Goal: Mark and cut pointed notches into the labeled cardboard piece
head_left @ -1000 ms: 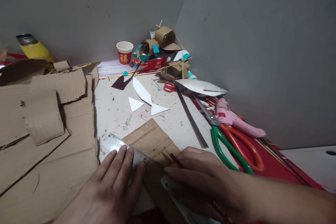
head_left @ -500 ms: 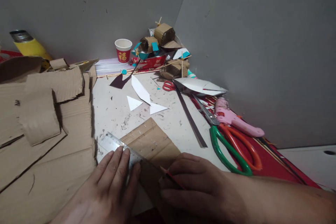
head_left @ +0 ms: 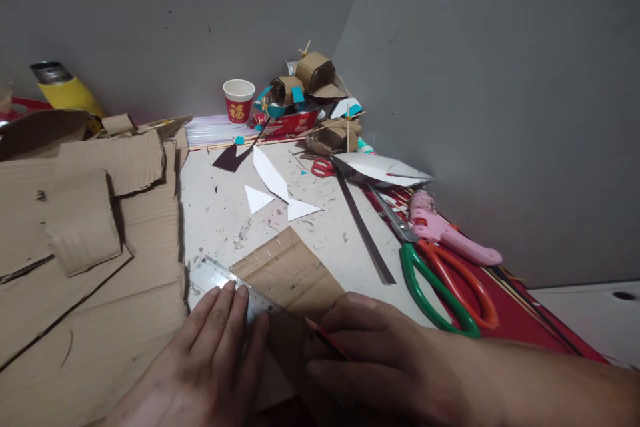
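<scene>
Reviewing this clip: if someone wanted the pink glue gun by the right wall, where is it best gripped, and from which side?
Probably by the long tapered handle of the glue gun, which points toward the near right. Come from above and the near side: the wall blocks the far right, and the orange and green scissors lie close against its left, so a top-down grip around the handle seems clearest.

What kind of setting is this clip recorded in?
Probably a home craft corner: a scrap-strewn table against grey walls, with torn cardboard sheets, a pink glue gun, scissors and small cardboard models.
</scene>
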Available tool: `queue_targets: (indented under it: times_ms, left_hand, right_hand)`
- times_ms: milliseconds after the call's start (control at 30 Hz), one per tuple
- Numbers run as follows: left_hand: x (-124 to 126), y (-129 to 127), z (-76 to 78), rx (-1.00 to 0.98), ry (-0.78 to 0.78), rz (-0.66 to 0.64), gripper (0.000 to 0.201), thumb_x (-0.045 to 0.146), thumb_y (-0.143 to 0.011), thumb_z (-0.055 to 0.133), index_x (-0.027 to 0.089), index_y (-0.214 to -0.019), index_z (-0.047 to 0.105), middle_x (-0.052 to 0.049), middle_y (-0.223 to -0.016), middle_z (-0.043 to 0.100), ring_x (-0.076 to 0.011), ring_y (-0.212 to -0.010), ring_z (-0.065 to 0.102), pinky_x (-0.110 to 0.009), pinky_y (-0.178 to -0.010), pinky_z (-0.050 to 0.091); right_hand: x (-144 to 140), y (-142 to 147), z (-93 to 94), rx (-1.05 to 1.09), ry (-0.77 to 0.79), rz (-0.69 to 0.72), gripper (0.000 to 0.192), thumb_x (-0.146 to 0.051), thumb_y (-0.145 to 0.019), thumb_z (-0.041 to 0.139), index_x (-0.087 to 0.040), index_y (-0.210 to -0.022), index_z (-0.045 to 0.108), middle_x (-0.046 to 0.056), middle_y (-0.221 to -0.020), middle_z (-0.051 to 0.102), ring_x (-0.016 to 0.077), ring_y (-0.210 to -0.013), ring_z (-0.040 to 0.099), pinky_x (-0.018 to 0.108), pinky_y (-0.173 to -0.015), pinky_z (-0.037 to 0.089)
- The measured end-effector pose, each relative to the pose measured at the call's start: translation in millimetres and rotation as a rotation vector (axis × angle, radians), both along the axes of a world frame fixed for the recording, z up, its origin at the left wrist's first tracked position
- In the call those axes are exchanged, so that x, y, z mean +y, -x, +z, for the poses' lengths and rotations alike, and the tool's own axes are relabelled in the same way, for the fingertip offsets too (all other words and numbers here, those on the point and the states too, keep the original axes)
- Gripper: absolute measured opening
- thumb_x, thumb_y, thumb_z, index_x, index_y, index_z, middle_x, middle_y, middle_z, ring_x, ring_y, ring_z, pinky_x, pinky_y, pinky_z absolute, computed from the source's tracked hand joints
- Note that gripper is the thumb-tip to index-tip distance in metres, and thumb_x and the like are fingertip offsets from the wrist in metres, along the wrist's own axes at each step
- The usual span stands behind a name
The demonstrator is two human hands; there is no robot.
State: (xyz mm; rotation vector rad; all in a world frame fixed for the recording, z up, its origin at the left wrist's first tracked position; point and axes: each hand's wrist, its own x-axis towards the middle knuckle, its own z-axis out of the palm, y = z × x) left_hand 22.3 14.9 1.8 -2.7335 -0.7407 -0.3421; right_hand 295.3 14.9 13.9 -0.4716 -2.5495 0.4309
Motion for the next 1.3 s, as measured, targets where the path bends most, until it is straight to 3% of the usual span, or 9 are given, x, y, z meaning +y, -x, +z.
queue_targets:
  times_ms: [167, 333, 500, 767, 1067, 1300]
  left_hand:
    - [1, 2, 0.6, 0.041, -0.007, -0.054, 0.049, 0.049, -0.098, 0.043, 0.012, -0.126, 0.061, -0.017, -0.127, 0.068, -0.0306, -0.121, 0.062, -0.041, -0.109, 0.04]
    - [1, -1, 0.0, -0.009, 0.066, 0.043, 0.054, 0.055, -0.096, 0.044, 0.014, -0.126, 0.063, -0.018, -0.132, 0.065, -0.0322, -0.127, 0.056, -0.043, -0.111, 0.037]
    - [3, -1, 3.0, 0.027, 0.073, 0.004, 0.057, 0.058, -0.094, 0.047, 0.015, -0.128, 0.062, -0.017, -0.132, 0.065, -0.0306, -0.125, 0.058, -0.04, -0.107, 0.041]
    - [1, 0, -12.5, -0.08, -0.007, 0.001, 0.053, 0.052, -0.098, 0.04, 0.013, -0.127, 0.06, -0.019, -0.13, 0.066, -0.0313, -0.128, 0.056, -0.043, -0.114, 0.032]
    - [3, 2, 1.5, 0.106, -0.008, -0.018, 0.05, 0.044, -0.102, 0.036, 0.01, -0.134, 0.052, -0.021, -0.133, 0.063, -0.0331, -0.127, 0.056, -0.044, -0.11, 0.037]
    - [3, 2, -0.5, 0.106, -0.018, -0.02, 0.052, 0.047, -0.1, 0.04, 0.01, -0.136, 0.052, -0.022, -0.134, 0.061, -0.0339, -0.129, 0.054, -0.044, -0.111, 0.036]
  right_hand:
    - [1, -2, 0.0, -0.037, 0.017, 0.027, 0.024, -0.023, -0.097, 0.055, -0.007, -0.114, 0.062, 0.011, -0.082, 0.073, 0.0225, -0.079, 0.062, 0.035, -0.072, 0.052]
    - [0, -2, 0.3, -0.026, 0.006, 0.036, 0.023, -0.022, -0.097, 0.055, -0.006, -0.111, 0.063, 0.012, -0.082, 0.073, 0.0224, -0.078, 0.064, 0.035, -0.074, 0.053]
    - [0, -1, -0.5, -0.014, -0.002, 0.013, 0.025, -0.021, -0.095, 0.057, -0.007, -0.115, 0.059, 0.012, -0.086, 0.074, 0.0219, -0.078, 0.065, 0.035, -0.074, 0.053]
    - [0, -1, 1.4, -0.059, 0.03, 0.024, 0.024, -0.019, -0.096, 0.054, -0.006, -0.116, 0.06, 0.012, -0.083, 0.073, 0.0224, -0.08, 0.064, 0.036, -0.077, 0.052]
    - [4, 1, 4.9, -0.017, 0.024, 0.022, 0.022, -0.02, -0.097, 0.053, -0.006, -0.112, 0.062, 0.011, -0.083, 0.073, 0.0205, -0.075, 0.062, 0.033, -0.076, 0.052]
    - [2, 2, 6.9, -0.033, 0.051, -0.001, 0.023, -0.02, -0.096, 0.054, -0.008, -0.115, 0.06, 0.012, -0.086, 0.074, 0.0202, -0.078, 0.062, 0.033, -0.078, 0.054]
